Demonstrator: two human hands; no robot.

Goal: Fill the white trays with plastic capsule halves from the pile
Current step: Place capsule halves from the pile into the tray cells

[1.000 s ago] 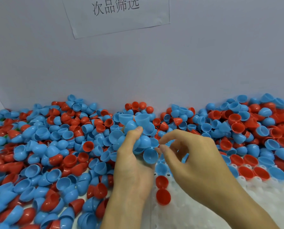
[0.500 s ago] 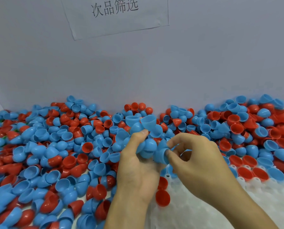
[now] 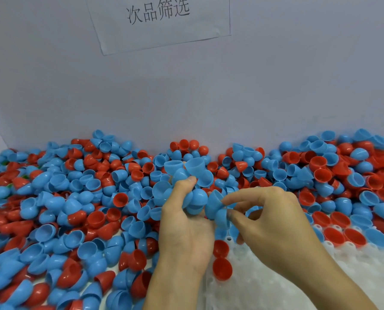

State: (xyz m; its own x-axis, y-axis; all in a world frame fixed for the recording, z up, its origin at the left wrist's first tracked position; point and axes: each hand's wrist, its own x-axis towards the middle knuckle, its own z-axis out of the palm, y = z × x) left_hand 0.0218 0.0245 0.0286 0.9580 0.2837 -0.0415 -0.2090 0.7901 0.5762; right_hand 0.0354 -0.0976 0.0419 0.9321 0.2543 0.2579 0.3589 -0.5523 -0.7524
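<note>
The left hand [image 3: 184,229] grips a cluster of blue capsule halves [image 3: 186,175] above the pile [image 3: 74,209]. The right hand [image 3: 273,222] pinches one blue half [image 3: 220,214] beside it, over the white tray [image 3: 264,283] holding red halves [image 3: 222,268]. A paper sign [image 3: 159,21] on the wall [image 3: 298,86] reads "次品筛选".

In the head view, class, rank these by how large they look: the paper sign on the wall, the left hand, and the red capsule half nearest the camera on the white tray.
1. Paper sign, cut off at the top edge.
2. Left hand.
3. Red capsule half on the white tray.
The sign is farthest away, so its lead is real.
</note>
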